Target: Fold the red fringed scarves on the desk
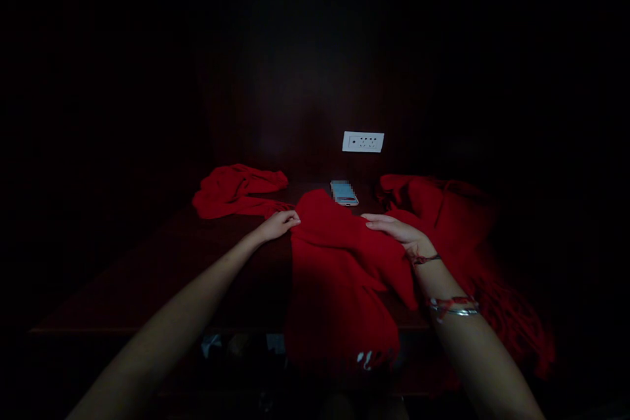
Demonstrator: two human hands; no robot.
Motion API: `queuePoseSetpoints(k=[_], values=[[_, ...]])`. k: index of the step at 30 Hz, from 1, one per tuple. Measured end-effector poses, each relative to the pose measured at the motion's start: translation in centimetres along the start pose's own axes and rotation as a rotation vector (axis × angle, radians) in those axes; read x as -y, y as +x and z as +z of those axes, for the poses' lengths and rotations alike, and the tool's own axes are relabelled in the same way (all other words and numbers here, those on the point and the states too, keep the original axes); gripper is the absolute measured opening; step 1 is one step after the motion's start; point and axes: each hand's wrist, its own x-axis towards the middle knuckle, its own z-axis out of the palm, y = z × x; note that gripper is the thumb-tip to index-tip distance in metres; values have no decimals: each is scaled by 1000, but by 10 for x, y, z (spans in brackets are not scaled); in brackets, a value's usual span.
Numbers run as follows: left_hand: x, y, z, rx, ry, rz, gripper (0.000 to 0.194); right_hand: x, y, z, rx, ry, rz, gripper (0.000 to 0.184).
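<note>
A red fringed scarf (339,275) lies across a dark wooden table (147,275) and hangs over its front edge. My left hand (278,225) pinches the scarf's upper left edge, fingers closed on the cloth. Over on the upper right part of the cloth, my right hand (398,233) rests flat with its fingers stretched out. That wrist and forearm carry a red cord and bracelets (453,306).
A second red scarf (236,190) lies bunched at the back left. A third red fringed scarf (457,236) drapes over the right side. A phone (344,192) lies behind the middle scarf. A white wall socket (363,142) sits on the dark back panel. The room is very dark.
</note>
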Motion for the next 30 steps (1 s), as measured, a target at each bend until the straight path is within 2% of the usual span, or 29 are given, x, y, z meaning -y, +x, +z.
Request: queuePoseSetpoints(k=[6, 8, 12, 14, 15, 18, 19, 21, 23, 25, 27, 30], values=[[-1, -3, -9, 166, -187, -29, 27, -1, 4, 1, -1, -51, -44, 33], [-3, -3, -9, 133, -178, -56, 27, -5, 10, -4, -12, -228, -22, 23], [-3, -2, -3, 41, -106, -76, 23, -16, 19, -17, -95, -757, 144, 12], [-2, -1, -1, 16, -92, -76, 23, -15, 18, -16, -161, -883, 120, 19], [-1, 0, 0, 9, -91, -79, 23, -11, 16, -13, -223, -927, 60, 22], [2, 0, -1, 17, -114, -95, 24, 12, 6, 18, -380, -1063, -244, 21], [3, 0, -2, 25, -129, -93, 25, 21, 3, 34, -337, -1095, -362, 20], [3, -2, -5, 33, -165, -69, 27, 33, -1, 70, -105, -1164, -545, 21], [4, -4, -9, 34, -216, -39, 29, 36, -2, 107, 4, -1273, -633, 24], [5, -6, -11, 47, -265, -35, 32, 31, 0, 135, 56, -1381, -682, 18], [7, -7, -11, 64, -290, -55, 34, 23, 3, 153, 75, -1469, -716, 16], [10, -6, -9, 48, -285, -87, 30, 16, 4, 162, 87, -1530, -699, 16]])
